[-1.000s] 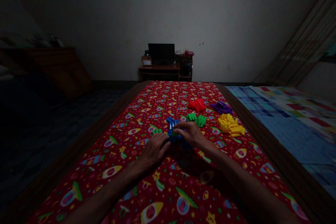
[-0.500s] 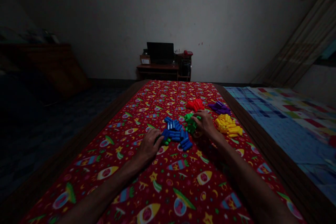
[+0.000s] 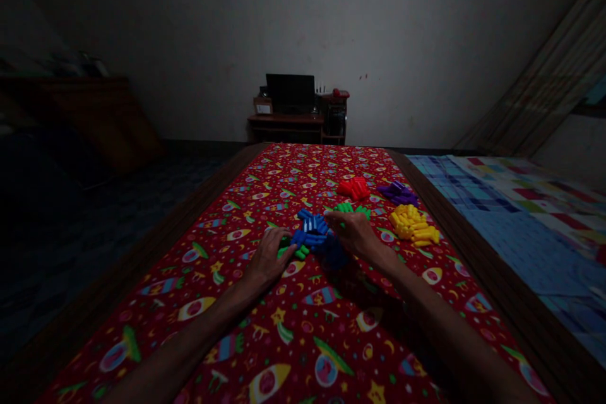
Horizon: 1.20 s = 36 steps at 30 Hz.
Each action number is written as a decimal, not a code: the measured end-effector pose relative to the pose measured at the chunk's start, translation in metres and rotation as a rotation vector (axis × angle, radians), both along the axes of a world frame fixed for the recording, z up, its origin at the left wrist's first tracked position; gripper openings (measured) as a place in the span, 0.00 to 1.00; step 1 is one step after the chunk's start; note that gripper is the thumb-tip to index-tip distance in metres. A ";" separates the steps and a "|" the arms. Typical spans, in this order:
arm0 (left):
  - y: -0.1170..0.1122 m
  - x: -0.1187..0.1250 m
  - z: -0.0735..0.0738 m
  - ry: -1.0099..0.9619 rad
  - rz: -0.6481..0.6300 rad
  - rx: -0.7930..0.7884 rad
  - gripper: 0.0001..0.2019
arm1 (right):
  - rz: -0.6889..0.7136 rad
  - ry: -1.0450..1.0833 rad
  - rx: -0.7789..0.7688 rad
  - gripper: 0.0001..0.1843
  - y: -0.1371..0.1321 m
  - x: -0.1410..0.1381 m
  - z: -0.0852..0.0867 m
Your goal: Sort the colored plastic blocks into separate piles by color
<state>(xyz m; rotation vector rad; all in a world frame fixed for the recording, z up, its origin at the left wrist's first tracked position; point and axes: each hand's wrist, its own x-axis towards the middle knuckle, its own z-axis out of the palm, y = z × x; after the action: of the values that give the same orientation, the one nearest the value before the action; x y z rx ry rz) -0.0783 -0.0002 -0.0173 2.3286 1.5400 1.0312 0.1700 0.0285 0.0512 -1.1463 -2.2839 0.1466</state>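
My left hand [image 3: 269, 257] rests on the cloth at the left end of a pile of blue plastic pieces [image 3: 312, 224]. Its fingers and thumb curl around a few small green plastic pieces [image 3: 301, 252] beside the blue ones. Low over the right side of the blue pile is my right hand [image 3: 356, 233], its fingers stretched toward the left, with no piece visible in them; its underside is hidden. Just beyond it lies a heap of green pieces [image 3: 350, 207], partly covered by the hand.
Red pieces [image 3: 354, 188], purple pieces [image 3: 398, 192] and yellow pieces [image 3: 413, 226] lie in separate heaps to the right. A red rocket-patterned cloth [image 3: 227, 303] covers the table. Behind stands a desk with a monitor [image 3: 290, 91]; a bed [image 3: 497, 227] is at right.
My right hand has moved left and nearer, from the green heap to the blue pile. More green shows by my left hand, which has hardly moved.
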 end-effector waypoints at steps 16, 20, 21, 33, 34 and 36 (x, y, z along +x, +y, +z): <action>-0.001 0.000 0.009 0.045 -0.134 0.113 0.03 | 0.310 -0.191 0.098 0.21 -0.019 -0.035 -0.040; 0.001 -0.001 0.010 0.010 -0.101 0.055 0.03 | 0.276 -0.292 0.120 0.21 -0.029 -0.047 -0.042; 0.001 -0.001 0.009 0.009 -0.093 0.043 0.03 | 0.266 -0.311 0.130 0.21 -0.031 -0.049 -0.043; 0.001 -0.023 0.011 0.196 -0.246 -0.165 0.23 | 0.130 -0.048 0.200 0.15 -0.001 -0.017 -0.017; 0.001 -0.025 0.013 0.223 -0.269 -0.180 0.25 | 0.077 -0.018 0.207 0.15 0.007 -0.008 -0.014; 0.000 -0.028 0.016 0.245 -0.298 -0.194 0.25 | -0.032 0.016 0.211 0.14 0.021 0.012 -0.014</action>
<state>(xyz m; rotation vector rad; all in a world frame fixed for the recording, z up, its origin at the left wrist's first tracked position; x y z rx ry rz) -0.1067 0.0001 -0.0017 2.5130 1.2442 0.5200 0.1825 0.0491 0.0374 -1.0663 -2.2054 -0.0953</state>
